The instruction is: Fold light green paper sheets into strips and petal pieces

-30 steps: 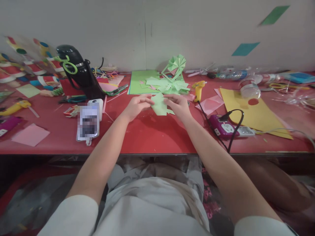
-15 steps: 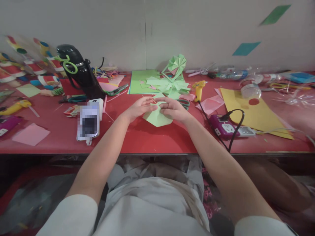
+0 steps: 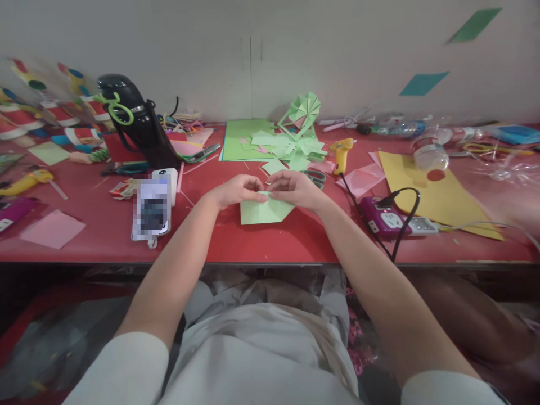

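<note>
A light green piece of paper [image 3: 264,212] lies on the red table [image 3: 270,242] in front of me. My left hand [image 3: 236,190] pinches its upper edge with curled fingers. My right hand [image 3: 295,188] pinches the same edge just to the right, the fingertips of both hands nearly meeting. Behind the hands lies a heap of green paper pieces [image 3: 291,147] with a folded green paper fan model [image 3: 304,109] standing at the back.
A phone [image 3: 152,211] leans on a white box to the left, with a black bottle [image 3: 135,121] behind it. A yellow glue gun [image 3: 341,153], its black cable, a purple power strip [image 3: 386,218] and a yellow sheet [image 3: 434,191] lie on the right. Pink paper [image 3: 53,229] lies far left.
Both hands have drawn the green paper nearer to me and lowered it onto the table. The paper, first held up and crumpled between the fingers, now lies flatter with its top edge pinched.
</note>
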{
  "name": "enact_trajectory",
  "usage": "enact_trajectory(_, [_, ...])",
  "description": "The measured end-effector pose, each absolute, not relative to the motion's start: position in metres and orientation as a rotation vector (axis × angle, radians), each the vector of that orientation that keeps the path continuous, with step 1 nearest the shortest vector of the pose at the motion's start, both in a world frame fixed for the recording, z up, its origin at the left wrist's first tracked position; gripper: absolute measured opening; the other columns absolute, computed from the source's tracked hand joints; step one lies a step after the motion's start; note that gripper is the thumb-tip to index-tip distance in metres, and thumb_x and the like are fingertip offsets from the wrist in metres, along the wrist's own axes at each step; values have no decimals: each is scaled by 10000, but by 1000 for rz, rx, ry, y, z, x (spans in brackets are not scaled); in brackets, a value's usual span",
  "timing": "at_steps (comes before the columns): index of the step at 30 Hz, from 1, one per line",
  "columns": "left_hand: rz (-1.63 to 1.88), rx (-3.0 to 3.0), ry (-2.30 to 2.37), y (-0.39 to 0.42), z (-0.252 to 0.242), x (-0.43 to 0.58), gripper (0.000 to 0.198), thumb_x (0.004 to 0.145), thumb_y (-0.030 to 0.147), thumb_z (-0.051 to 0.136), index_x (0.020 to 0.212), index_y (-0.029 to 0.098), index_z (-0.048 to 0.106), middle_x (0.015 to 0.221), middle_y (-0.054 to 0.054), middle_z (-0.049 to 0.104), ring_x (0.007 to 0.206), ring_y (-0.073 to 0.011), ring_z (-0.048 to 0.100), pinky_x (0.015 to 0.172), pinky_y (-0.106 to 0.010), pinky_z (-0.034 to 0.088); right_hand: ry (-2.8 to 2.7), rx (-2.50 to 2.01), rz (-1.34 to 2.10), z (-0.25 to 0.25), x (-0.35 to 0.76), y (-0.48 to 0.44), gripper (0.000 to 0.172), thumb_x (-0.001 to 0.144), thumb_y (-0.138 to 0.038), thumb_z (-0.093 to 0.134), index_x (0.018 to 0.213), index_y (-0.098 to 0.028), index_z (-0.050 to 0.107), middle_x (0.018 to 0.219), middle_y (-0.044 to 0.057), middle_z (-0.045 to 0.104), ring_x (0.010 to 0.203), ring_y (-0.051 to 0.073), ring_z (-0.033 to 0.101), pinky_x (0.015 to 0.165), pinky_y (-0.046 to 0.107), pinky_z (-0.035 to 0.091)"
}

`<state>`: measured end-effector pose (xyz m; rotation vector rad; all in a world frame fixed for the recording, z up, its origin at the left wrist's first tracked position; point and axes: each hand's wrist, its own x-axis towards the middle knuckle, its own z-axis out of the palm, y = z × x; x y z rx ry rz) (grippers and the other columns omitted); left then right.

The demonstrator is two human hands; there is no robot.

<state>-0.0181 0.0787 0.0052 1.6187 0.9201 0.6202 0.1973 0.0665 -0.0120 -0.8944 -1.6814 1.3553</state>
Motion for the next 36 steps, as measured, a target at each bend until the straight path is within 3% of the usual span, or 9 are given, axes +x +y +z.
enact_trajectory(7, [609, 1488, 923, 81, 2, -18, 465, 593, 220, 864, 1019, 167, 684, 933, -92, 746, 843, -209, 698, 804, -365, 517, -1752, -960, 1155, -8, 196, 64, 368, 669, -379, 839, 941, -180, 690, 987, 81, 739, 918, 200, 683, 823, 350, 544])
enact_trajectory(10, [722, 1461, 1005, 83, 1, -17, 402, 607, 200, 839, 983, 143, 709, 925, -90, 748, 834, -198, 693, 818, -360, 515, -1626, -1054, 1047, -10, 197, 68, 392, 675, -419, 833, 956, -190, 686, 1005, 81, 739, 952, 223, 681, 844, 382, 554])
enact_trajectory(14, [927, 1430, 1092, 88, -2, -15, 291, 635, 227, 814, 896, 135, 720, 895, -72, 747, 811, -181, 678, 827, -351, 512, -1368, -1053, 1227, -16, 198, 73, 489, 654, -430, 854, 1037, -200, 656, 1036, 89, 745, 908, 229, 710, 831, 410, 587])
enact_trajectory(22, [941, 1344, 1073, 87, -8, -10, 267, 643, 166, 793, 872, 144, 657, 756, -33, 711, 698, -161, 662, 713, -316, 509, -1330, -1021, 1308, -25, 196, 77, 431, 595, -375, 900, 931, -183, 710, 928, 88, 769, 864, 252, 730, 900, 476, 585])
enact_trajectory(29, [911, 1273, 1094, 87, -9, -8, 180, 689, 203, 786, 843, 139, 719, 839, -64, 743, 742, -166, 675, 768, -325, 525, -1569, -961, 1070, -30, 196, 78, 307, 744, -371, 771, 983, -183, 733, 985, 77, 764, 902, 237, 708, 838, 417, 583])
enact_trajectory(36, [1000, 1143, 1070, 91, -8, -9, 151, 704, 222, 782, 815, 131, 734, 753, -53, 713, 653, -142, 643, 659, -278, 495, -1880, -937, 770, -22, 192, 69, 341, 861, -381, 643, 1152, -232, 740, 1149, 72, 735, 932, 217, 677, 803, 362, 558])
